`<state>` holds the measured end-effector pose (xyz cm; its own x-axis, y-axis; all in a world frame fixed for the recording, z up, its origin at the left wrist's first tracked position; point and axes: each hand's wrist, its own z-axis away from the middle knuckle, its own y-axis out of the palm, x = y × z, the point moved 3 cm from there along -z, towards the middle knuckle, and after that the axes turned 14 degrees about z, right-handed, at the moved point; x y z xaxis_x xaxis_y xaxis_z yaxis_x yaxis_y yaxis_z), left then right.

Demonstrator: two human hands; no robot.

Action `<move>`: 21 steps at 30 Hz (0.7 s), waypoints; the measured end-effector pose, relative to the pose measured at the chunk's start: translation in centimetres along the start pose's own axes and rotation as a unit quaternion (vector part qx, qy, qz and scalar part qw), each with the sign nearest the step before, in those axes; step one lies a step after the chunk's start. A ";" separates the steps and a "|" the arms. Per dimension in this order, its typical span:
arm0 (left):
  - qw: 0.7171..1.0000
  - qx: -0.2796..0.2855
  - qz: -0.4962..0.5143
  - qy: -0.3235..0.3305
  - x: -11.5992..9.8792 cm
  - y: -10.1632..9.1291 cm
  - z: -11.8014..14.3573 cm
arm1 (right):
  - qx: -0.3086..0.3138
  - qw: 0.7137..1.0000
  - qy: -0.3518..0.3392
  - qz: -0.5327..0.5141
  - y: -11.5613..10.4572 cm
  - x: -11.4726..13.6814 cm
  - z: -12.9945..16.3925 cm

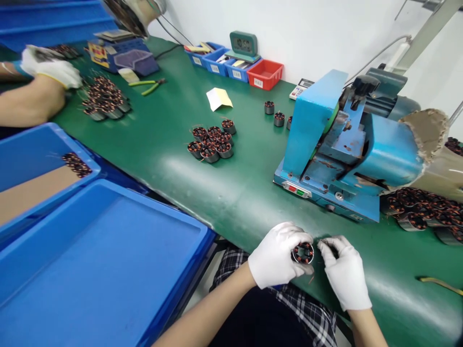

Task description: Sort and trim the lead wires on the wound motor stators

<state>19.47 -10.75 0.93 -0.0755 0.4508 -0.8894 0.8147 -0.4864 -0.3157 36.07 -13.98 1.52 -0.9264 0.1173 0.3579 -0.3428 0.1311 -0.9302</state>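
Observation:
My left hand [277, 255], in a white glove, is closed around a motor stator [303, 253], a metal ring wound with copper wire, its round opening facing up toward me. Thin loose wire ends hang below it. Just to the right, my right hand [342, 265], also gloved in white, has its thumb and fingers pinched together. Whatever is between those fingertips is too small to make out. Both hands are over the near edge of the green table [253, 202]. A cluster of similar stators [211, 140] stands farther back.
A blue grinding machine [336, 149] stands right, more stators [427, 207] beside it. Blue trays [108, 260] lie left. Yellow-handled pliers [439, 284] lie at right. Green-handled cutters [148, 86], a red bin [265, 74] and a clock [244, 44] are behind. A co-worker's gloved hands [50, 67] work at far left.

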 end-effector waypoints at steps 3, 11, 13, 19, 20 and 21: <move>1.000 -0.008 -0.011 -0.003 0.0 0.0 0.2 | -0.053 0.998 0.039 -0.010 -1.5 -1.7 0.6; 0.999 -0.021 -0.016 0.030 0.0 -0.5 0.6 | -0.006 0.975 -0.214 -0.049 -1.7 2.4 3.6; 0.999 -0.028 -0.023 0.025 0.1 -0.5 0.6 | -0.020 0.979 -0.196 -0.058 -1.3 2.5 3.8; 1.000 0.007 -0.024 0.014 0.1 -0.4 0.1 | 0.011 0.995 -0.089 -0.034 -0.6 1.1 4.0; 1.000 0.006 -0.023 0.016 0.1 -0.5 0.1 | 0.017 0.995 -0.090 -0.040 -0.5 1.2 4.0; 1.000 0.003 -0.022 0.018 0.1 -0.5 0.1 | 0.019 0.994 -0.095 -0.050 -0.5 1.4 3.9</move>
<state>18.97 -10.53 0.95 -0.0899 0.4984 -0.8623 0.8076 -0.4702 -0.3560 34.37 -17.78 2.17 -0.8987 -0.0829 0.4307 -0.4374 0.0957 -0.8942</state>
